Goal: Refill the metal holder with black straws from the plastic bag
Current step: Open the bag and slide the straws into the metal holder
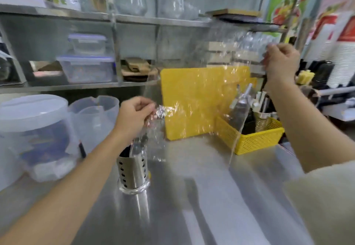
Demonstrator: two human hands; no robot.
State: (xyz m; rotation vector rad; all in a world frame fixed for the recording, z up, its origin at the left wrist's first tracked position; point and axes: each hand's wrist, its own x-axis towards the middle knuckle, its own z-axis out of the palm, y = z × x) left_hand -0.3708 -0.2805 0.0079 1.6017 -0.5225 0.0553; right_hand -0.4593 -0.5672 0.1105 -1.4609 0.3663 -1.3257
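A perforated metal holder (132, 169) stands on the steel counter with black straws (125, 151) showing in its mouth. A large clear plastic bag (207, 98) is stretched in the air above it. My left hand (134, 116) pinches the bag's lower corner just over the holder. My right hand (281, 62) grips the bag's upper end, raised high at the right. The bag looks see-through, and no straws are plainly visible inside it.
A yellow cutting board (192, 100) leans behind the bag. A yellow basket (255, 141) with a metal cup sits at the right. Clear plastic tubs (34, 135) and a jug (96, 117) stand at the left. Shelves with boxes run behind the steel counter (192, 206).
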